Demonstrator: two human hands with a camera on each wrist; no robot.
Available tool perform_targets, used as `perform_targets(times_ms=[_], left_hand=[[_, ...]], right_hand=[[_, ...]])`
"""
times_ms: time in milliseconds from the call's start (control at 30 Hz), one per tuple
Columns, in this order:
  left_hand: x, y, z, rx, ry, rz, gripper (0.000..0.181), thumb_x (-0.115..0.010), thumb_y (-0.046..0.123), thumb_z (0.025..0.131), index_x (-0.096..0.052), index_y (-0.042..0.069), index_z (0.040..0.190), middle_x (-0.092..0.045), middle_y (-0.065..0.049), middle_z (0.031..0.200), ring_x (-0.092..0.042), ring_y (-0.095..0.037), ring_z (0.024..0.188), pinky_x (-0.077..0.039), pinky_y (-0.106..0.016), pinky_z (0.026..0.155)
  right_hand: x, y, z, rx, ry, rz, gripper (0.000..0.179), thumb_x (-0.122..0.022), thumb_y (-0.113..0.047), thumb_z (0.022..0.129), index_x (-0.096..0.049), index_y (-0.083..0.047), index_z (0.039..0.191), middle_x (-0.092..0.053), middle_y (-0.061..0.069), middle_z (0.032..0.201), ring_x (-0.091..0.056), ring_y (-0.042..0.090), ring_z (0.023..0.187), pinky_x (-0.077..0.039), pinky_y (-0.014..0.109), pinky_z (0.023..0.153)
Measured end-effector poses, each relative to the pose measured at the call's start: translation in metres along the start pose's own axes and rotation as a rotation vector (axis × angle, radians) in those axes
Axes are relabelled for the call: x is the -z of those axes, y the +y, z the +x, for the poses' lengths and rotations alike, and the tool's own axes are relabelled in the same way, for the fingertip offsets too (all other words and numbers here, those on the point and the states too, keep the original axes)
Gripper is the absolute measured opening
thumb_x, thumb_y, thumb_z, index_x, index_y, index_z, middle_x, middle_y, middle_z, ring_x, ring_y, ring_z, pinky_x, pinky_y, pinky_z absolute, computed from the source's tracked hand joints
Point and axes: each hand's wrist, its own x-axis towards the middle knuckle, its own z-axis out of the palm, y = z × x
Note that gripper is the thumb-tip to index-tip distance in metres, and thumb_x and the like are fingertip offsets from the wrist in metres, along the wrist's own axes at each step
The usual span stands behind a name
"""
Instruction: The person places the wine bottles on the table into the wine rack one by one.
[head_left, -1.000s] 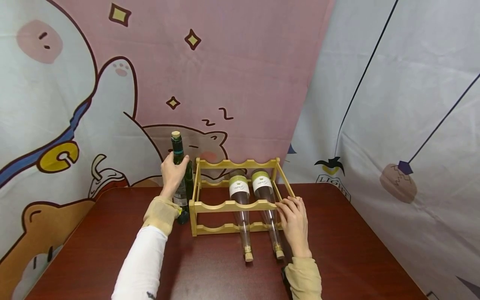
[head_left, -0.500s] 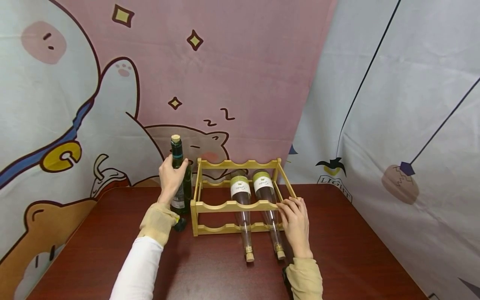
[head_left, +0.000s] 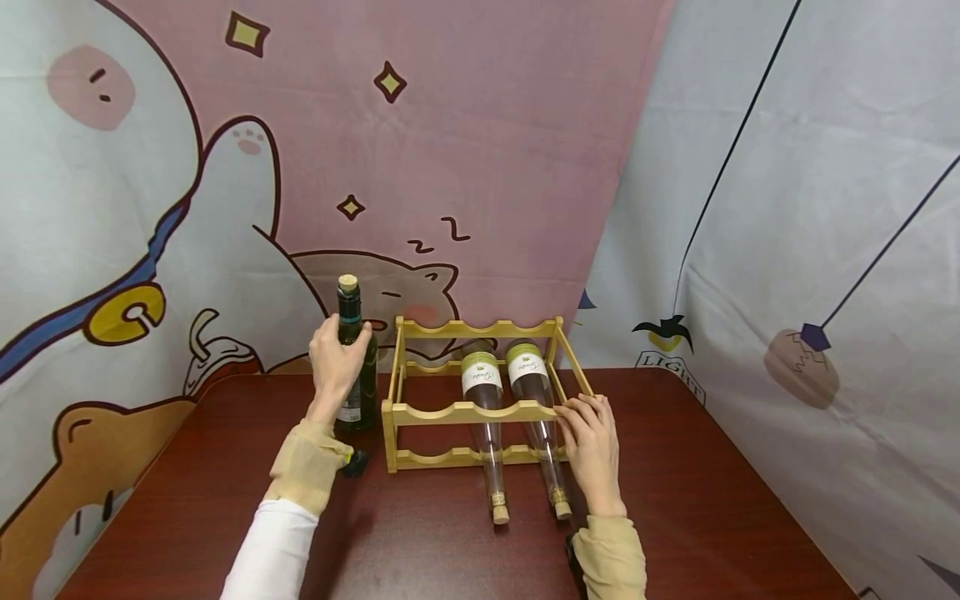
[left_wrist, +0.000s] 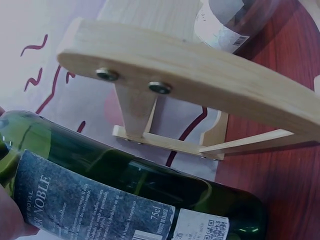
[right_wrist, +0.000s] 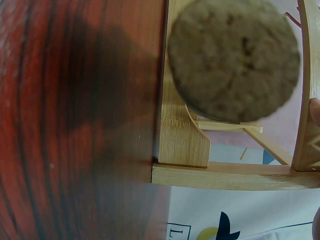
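My left hand point(head_left: 337, 358) grips a green wine bottle point(head_left: 365, 379) with a cork in its neck. The bottle stands roughly upright just left of a wooden wine rack point(head_left: 453, 412). In the left wrist view, the same bottle point(left_wrist: 125, 180) shows a dark label beside the rack's end frame point(left_wrist: 175, 62). My right hand point(head_left: 588, 446) holds the rack's front right corner, fingers over the upper rail. Two clear wine bottles, a left one point(head_left: 491, 433) and a right one point(head_left: 542, 437), lie in the rack, corked necks toward me. A cork point(right_wrist: 235, 60) looms large in the right wrist view.
The rack stands on a dark red wooden table point(head_left: 675, 500). Behind the table hangs a printed cloth point(head_left: 510, 167) with cartoon animals, close to the far edge. Its grey-white part point(head_left: 810, 208) runs along the right side.
My left hand has brought the green bottle down and slightly left, away from the rack's side. My right hand has kept its hold on the rack, and the two clear bottles lie as before.
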Motion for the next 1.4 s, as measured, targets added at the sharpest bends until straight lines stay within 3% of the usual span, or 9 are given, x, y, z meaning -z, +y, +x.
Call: perform_targets(times_ms=[467,633,900,1400], left_hand=[[0.024,0.013,-0.017,-0.035,0.043,0.064,0.027,-0.068,0.025,0.083,-0.061,0.0,0.09,-0.06,-0.019,0.083,-0.053,-0.038,0.075,-0.04,-0.049,0.068],[0.031,0.019,-0.026,-0.013,0.036,0.077,0.027,-0.068,0.025,0.084,-0.06,0.0,0.089,-0.059,-0.019,0.08,-0.051,-0.037,0.071,-0.038,-0.047,0.066],[0.039,0.031,-0.04,-0.005,0.047,0.069,0.025,-0.068,0.024,0.083,-0.061,0.0,0.087,-0.058,-0.018,0.076,-0.052,-0.036,0.068,-0.038,-0.044,0.062],[0.053,0.056,-0.066,0.012,0.033,0.066,0.023,-0.07,0.022,0.082,-0.063,0.001,0.091,-0.062,-0.018,0.081,-0.055,-0.034,0.071,-0.04,-0.043,0.063]], right_hand=[[0.001,0.0,0.0,-0.004,-0.016,-0.008,0.014,-0.069,-0.004,0.08,-0.073,-0.005,0.093,-0.069,0.012,0.097,-0.053,0.032,0.112,-0.019,0.039,0.119],[0.001,0.0,-0.001,-0.018,-0.039,-0.024,0.014,-0.069,-0.005,0.082,-0.073,-0.006,0.095,-0.068,0.011,0.099,-0.052,0.031,0.114,-0.023,0.044,0.117],[-0.001,0.0,-0.001,0.003,-0.007,-0.022,0.013,-0.07,-0.005,0.08,-0.073,-0.006,0.093,-0.068,0.01,0.097,-0.053,0.032,0.112,-0.025,0.047,0.114],[0.001,-0.001,0.001,-0.003,-0.013,-0.009,0.013,-0.07,-0.007,0.08,-0.073,-0.005,0.092,-0.068,0.011,0.096,-0.053,0.033,0.112,-0.028,0.053,0.111]])
